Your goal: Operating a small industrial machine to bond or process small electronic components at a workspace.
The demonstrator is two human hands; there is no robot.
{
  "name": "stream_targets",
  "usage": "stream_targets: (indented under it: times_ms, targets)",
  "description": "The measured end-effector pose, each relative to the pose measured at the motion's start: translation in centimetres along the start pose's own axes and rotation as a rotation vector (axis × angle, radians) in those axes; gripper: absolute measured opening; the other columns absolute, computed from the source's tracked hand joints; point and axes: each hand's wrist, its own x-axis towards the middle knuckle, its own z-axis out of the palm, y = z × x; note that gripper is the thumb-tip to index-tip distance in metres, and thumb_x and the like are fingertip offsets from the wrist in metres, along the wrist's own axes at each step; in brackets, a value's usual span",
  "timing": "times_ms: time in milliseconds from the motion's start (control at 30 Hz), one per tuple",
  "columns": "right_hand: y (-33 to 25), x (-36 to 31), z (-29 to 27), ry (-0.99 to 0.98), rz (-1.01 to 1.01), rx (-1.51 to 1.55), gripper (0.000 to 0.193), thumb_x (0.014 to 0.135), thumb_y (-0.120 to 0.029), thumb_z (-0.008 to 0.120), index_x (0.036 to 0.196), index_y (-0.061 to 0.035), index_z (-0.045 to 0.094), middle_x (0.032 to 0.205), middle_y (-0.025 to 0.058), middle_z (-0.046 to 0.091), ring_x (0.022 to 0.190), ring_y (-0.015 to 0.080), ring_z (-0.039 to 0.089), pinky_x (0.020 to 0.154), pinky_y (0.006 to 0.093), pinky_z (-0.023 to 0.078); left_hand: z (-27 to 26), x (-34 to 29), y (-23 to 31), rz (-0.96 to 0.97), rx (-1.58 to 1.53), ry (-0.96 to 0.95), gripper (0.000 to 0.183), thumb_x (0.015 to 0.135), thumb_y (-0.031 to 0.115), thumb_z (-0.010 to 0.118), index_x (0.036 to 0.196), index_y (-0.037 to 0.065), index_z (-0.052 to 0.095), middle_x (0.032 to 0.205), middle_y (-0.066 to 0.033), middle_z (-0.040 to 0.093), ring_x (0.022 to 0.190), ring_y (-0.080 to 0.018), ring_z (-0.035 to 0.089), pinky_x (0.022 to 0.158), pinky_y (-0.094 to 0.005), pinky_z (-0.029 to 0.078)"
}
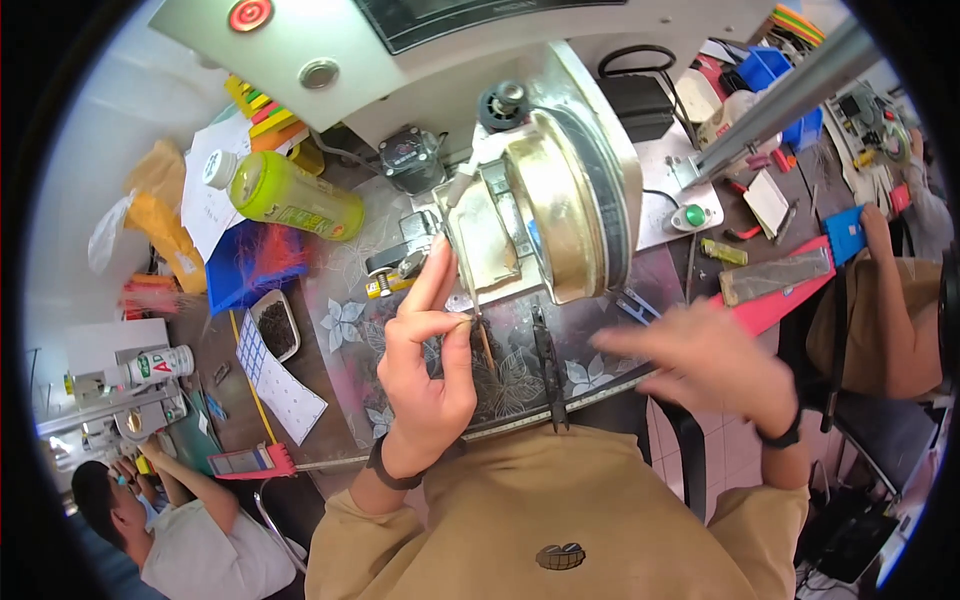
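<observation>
The thumb and forefinger of my left hand [430,360] meet at the tips; I cannot tell what, if anything, they pinch. My right hand [720,365] is blurred, fingers loosely parted, seemingly empty. A metal plate [488,245] is just beyond my left hand, a big wheel [550,200] to its right. Black tweezers [548,365] lie between my hands; a green bottle [300,198] is farther left.

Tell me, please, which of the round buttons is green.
The green button sits on the pale base plate, right of the metal wheel; the red button and silver button are on the upper panel.
</observation>
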Motion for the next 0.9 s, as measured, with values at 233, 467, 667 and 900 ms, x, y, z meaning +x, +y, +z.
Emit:
stream_targets:
  times_ms: [233,467,667,900]
  targets:
    - [-1.6,1.9,9.4,0.053,-0.197,-0.286,0.066,0.08,-0.014,0.062,0.144,-0.0241,0.049,0.074,-0.0007,0.048,0.07,0.0162,0.053,0.061,0.0327,0.046,-0.1,0.4,-0.5,0.055,-0.032,0.006,0.012,0.093,-0.009,0.051,0.102,-0.003,0.046,0.139,-0.0403,0.043,0.131,-0.046,0.048,0.107,-0.0448,0.042]
    - [-1.2,0.8,10.9,0.253,-0.306,-0.215,0.025,0.079,-0.015,0.068,0.103,-0.0092,0.066,0.071,-0.0019,0.052,0.071,0.0148,0.056,0.057,0.0294,0.044,-0.1,0.1,-0.6,0.027,-0.053,0.001,0.009,0.096,-0.005,0.05,0.103,-0.001,0.045,0.143,-0.0372,0.042,0.132,-0.0444,0.048,0.105,-0.0423,0.041]
    - [-1.7,2.2,8.4,0.632,-0.152,-0.106,0.02,0.075,-0.002,0.07,0.094,-0.0077,0.067,0.059,0.0008,0.051,0.051,0.0189,0.052,0.052,0.0316,0.038,0.2,0.0,-0.6,0.0,-0.098,0.006,0.009,0.099,-0.001,0.048,0.105,0.001,0.042,0.144,-0.0374,0.039,0.135,-0.0447,0.044,0.112,-0.0475,0.034]
    - [-1.3,3.4,7.7,0.479,0.227,0.386,0.019,0.091,-0.016,0.057,0.101,-0.0021,0.065,0.076,0.0115,0.069,0.069,0.0257,0.065,0.067,0.0351,0.048,-0.2,-0.2,-0.2,-0.021,-0.072,-0.035,0.008,0.098,-0.003,0.046,0.105,0.0,0.042,0.143,-0.0385,0.04,0.134,-0.0453,0.046,0.111,-0.0476,0.035]
